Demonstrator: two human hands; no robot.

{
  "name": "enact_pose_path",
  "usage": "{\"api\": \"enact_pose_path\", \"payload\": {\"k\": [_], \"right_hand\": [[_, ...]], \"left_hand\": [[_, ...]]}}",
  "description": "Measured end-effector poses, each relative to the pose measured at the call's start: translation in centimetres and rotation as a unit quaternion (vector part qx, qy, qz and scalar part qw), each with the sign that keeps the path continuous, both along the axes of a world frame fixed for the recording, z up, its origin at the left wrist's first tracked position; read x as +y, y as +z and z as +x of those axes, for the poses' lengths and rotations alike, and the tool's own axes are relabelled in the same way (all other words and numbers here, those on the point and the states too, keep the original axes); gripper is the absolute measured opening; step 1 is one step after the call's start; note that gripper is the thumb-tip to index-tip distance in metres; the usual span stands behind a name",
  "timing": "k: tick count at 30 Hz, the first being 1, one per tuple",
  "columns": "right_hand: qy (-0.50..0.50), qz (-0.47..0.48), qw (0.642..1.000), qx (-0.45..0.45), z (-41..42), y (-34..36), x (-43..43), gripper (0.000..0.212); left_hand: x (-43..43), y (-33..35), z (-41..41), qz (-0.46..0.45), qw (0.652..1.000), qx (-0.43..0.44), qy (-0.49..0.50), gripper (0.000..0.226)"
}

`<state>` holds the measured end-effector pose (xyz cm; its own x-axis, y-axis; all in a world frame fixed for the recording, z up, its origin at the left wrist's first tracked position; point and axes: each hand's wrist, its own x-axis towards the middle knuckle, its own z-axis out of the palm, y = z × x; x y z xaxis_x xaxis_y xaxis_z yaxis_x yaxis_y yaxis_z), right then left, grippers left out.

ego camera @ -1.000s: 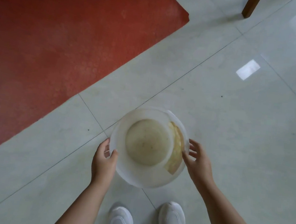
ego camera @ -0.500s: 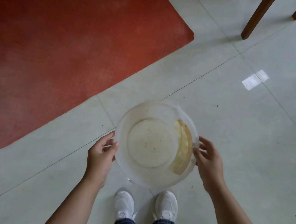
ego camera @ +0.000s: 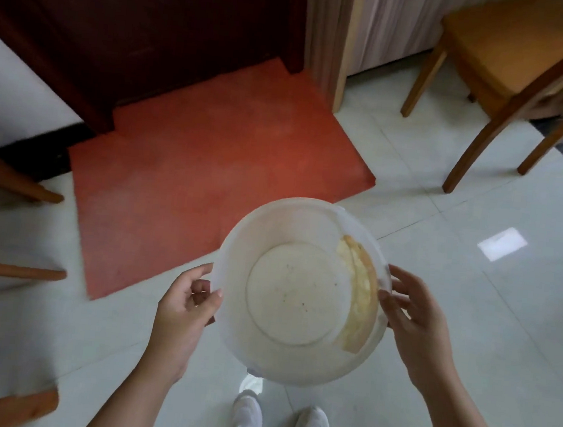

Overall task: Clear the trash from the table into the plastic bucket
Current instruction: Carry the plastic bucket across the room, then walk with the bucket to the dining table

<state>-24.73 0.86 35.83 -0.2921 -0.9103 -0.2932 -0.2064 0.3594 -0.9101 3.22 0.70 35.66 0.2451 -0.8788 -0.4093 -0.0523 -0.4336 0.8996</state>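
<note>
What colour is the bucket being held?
Translucent white bucket, with a yellowish-brown patch inside; head view.

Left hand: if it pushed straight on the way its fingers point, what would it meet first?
The bucket wall. The left hand already has its thumb on the rim, fingers curled toward the side; contact below the rim is unclear.

Both your arms reach fwd, elbows bent; your left hand (ego camera: 185, 309) grips w/ thumb up top, fingers curled. Your right hand (ego camera: 415, 324) presses sideways, fingers spread.

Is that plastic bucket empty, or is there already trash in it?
Nearly empty: the plastic bucket shows its bare, speckled bottom, with one yellowish peel-like scrap against the right wall.
</note>
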Motion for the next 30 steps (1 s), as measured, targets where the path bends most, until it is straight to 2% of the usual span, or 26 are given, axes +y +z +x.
{"api": "enact_pose_path", "payload": {"k": [8, 14, 22, 30], "right_hand": [[0.054, -0.027, 0.997, -0.040, 2.7, 13.8, 0.2, 0.040], [0.121, -0.056, 0.990, -0.038, 5.6, 21.0, 0.1, 0.034], [0.199, -0.097, 0.974, -0.040, 8.2, 28.2, 0.2, 0.032], [0.270, -0.163, 0.948, -0.049, 11.5, 34.5, -1.5, 0.033]], "left_hand": [[2.3, 14.4, 1.8, -0.078, 0.995, -0.041, 0.048, 0.034], [5.3, 21.7, 4.1, -0.115, 0.986, -0.054, 0.106, 0.034], [8.8, 28.8, 6.5, -0.132, 0.971, -0.019, 0.197, 0.023], [11.7, 34.1, 9.7, -0.107, 0.959, 0.064, 0.255, 0.020]]}}
